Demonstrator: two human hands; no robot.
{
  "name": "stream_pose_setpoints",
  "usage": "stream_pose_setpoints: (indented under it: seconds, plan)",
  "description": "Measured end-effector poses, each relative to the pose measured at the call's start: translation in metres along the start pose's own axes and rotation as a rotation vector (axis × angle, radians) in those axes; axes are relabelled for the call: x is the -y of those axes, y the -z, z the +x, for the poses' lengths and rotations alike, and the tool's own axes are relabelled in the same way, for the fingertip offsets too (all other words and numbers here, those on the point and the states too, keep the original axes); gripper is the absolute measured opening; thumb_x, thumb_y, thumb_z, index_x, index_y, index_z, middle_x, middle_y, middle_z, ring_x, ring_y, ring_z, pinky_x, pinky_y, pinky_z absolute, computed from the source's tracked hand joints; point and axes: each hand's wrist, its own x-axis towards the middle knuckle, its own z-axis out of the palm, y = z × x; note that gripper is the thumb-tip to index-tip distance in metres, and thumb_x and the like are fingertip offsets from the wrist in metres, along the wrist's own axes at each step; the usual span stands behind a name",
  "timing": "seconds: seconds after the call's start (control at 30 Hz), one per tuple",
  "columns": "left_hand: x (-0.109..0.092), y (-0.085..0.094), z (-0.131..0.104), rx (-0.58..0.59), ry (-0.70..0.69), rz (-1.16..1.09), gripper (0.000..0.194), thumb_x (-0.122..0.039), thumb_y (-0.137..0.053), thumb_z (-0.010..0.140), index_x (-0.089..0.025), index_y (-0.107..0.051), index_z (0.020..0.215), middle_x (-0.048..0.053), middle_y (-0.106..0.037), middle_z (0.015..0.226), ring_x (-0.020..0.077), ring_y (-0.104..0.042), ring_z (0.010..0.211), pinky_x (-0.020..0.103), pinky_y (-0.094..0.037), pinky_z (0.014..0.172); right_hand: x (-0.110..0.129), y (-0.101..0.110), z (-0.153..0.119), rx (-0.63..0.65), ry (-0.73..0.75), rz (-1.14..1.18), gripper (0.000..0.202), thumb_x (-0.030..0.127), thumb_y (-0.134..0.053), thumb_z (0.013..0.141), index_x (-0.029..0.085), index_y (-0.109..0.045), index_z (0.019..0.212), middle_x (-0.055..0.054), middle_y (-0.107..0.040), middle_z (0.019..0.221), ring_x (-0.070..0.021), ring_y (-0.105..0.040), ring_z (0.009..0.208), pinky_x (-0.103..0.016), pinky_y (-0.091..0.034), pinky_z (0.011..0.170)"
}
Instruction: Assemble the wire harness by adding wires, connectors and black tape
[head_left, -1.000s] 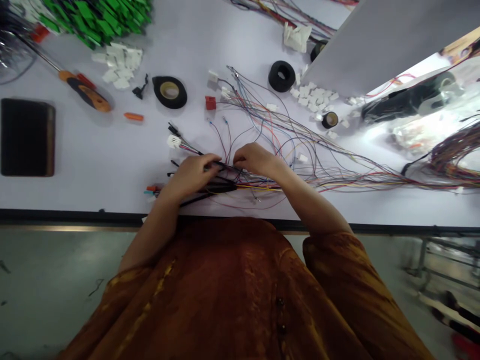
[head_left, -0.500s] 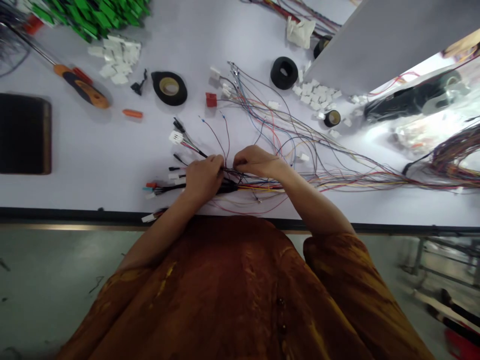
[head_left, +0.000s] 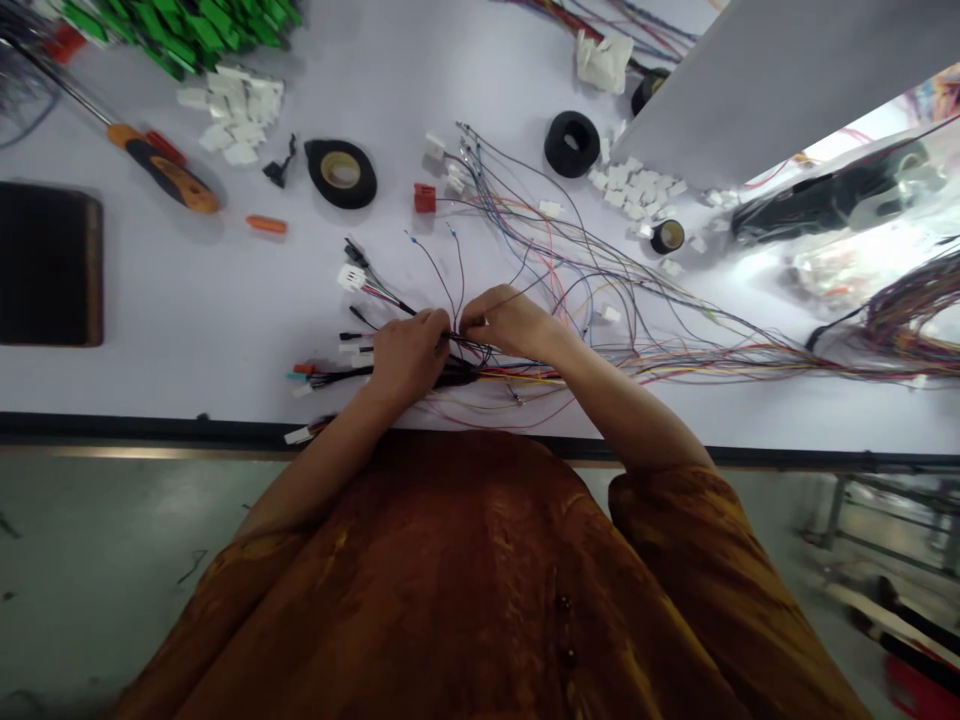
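Note:
A wire harness (head_left: 675, 362) runs from the right along the table to my hands, its strands fanning out loosely. My left hand (head_left: 409, 352) is closed round the bundle near its connector ends. A white connector (head_left: 351, 278) and a small red connector (head_left: 304, 369) stick out to the left of it. My right hand (head_left: 501, 318) pinches at the same bundle just to the right; its fingertips hide exactly which wires it has. Two thin wires with blue tips (head_left: 414, 240) rise between my hands. A red connector block (head_left: 424, 198) lies beyond them.
Tape rolls (head_left: 342, 174) (head_left: 571, 144), a screwdriver (head_left: 165, 172), white connector housings (head_left: 637, 190) and green parts (head_left: 187, 30) lie farther back. A dark tablet-like object (head_left: 49, 265) is at the left. A grey panel (head_left: 772, 90) stands at the back right. The table's dark edge (head_left: 150, 428) runs before me.
My right hand has shifted slightly left along the bundle, towards my left hand. The two blue-tipped wires have moved a little to the right. My left hand keeps its grip.

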Motion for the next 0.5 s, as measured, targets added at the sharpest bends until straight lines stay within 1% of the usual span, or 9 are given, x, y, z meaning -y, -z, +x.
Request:
stream_pose_setpoints:
  seconds: [0.07, 0.13, 0.23, 0.3, 0.33, 0.4, 0.5]
  plan:
    - [0.0, 0.001, 0.001, 0.006, -0.001, -0.003, 0.018, -0.023, -0.049, 0.091, -0.021, -0.062, 0.103, 0.01, -0.071, 0.106, 0.0292, -0.069, 0.09, 0.037, -0.042, 0.073, 0.005, 0.0, 0.0, 0.011, -0.037, -0.137, 0.021, 0.013, -0.056, 0.089, 0.012, -0.075, 0.094, -0.008, -0.074, 0.092, -0.0172, -0.064, 0.086, -0.027, -0.041, 0.072]
    - [0.0, 0.002, 0.002, 0.008, -0.014, -0.006, 0.018, -0.023, -0.05, 0.091, -0.02, -0.062, 0.103, 0.01, -0.072, 0.107, 0.03, -0.069, 0.091, 0.037, -0.043, 0.073, 0.013, -0.001, -0.001, -0.01, -0.116, -0.32, 0.023, 0.011, -0.052, 0.09, 0.011, -0.072, 0.102, -0.013, -0.073, 0.101, -0.0222, -0.066, 0.095, -0.029, -0.041, 0.071]
    - [0.002, 0.003, 0.005, 0.021, -0.026, -0.026, 0.02, -0.025, -0.05, 0.091, -0.021, -0.063, 0.105, 0.009, -0.072, 0.108, 0.0303, -0.07, 0.093, 0.037, -0.043, 0.072, 0.029, -0.002, -0.002, -0.045, -0.27, -0.49, 0.029, 0.006, -0.045, 0.092, 0.01, -0.067, 0.11, -0.018, -0.072, 0.105, -0.0261, -0.069, 0.096, -0.031, -0.041, 0.068]
    - [0.004, 0.004, 0.007, 0.038, -0.03, -0.041, 0.021, -0.025, -0.05, 0.09, -0.021, -0.064, 0.106, 0.009, -0.072, 0.109, 0.0305, -0.069, 0.095, 0.037, -0.044, 0.073, 0.038, -0.004, 0.0, -0.083, -0.315, -0.5, 0.029, 0.008, -0.042, 0.095, 0.011, -0.064, 0.112, -0.017, -0.072, 0.1, -0.0257, -0.07, 0.093, -0.03, -0.041, 0.068]
    - [0.005, 0.004, 0.008, 0.046, -0.028, -0.045, 0.022, -0.025, -0.051, 0.089, -0.021, -0.064, 0.106, 0.009, -0.073, 0.109, 0.0309, -0.069, 0.097, 0.037, -0.044, 0.073, 0.041, -0.005, 0.001, -0.112, -0.312, -0.486, 0.028, 0.011, -0.041, 0.096, 0.013, -0.064, 0.113, -0.016, -0.073, 0.097, -0.0253, -0.07, 0.092, -0.03, -0.042, 0.068]
    - [0.008, 0.005, 0.01, 0.052, -0.019, -0.052, 0.023, -0.026, -0.053, 0.088, -0.021, -0.065, 0.106, 0.009, -0.073, 0.109, 0.0319, -0.069, 0.098, 0.038, -0.045, 0.074, 0.043, -0.011, 0.003, -0.179, -0.263, -0.433, 0.028, 0.018, -0.04, 0.1, 0.016, -0.063, 0.115, -0.013, -0.073, 0.097, -0.0244, -0.07, 0.091, -0.03, -0.042, 0.068]
    - [0.011, 0.005, 0.011, 0.048, -0.025, -0.071, 0.023, -0.028, -0.055, 0.087, -0.021, -0.067, 0.105, 0.01, -0.074, 0.109, 0.0327, -0.069, 0.098, 0.038, -0.046, 0.074, 0.039, -0.023, 0.0, -0.288, -0.175, -0.274, 0.031, 0.026, -0.037, 0.102, 0.019, -0.064, 0.116, -0.01, -0.072, 0.106, -0.0226, -0.068, 0.092, -0.031, -0.045, 0.071]
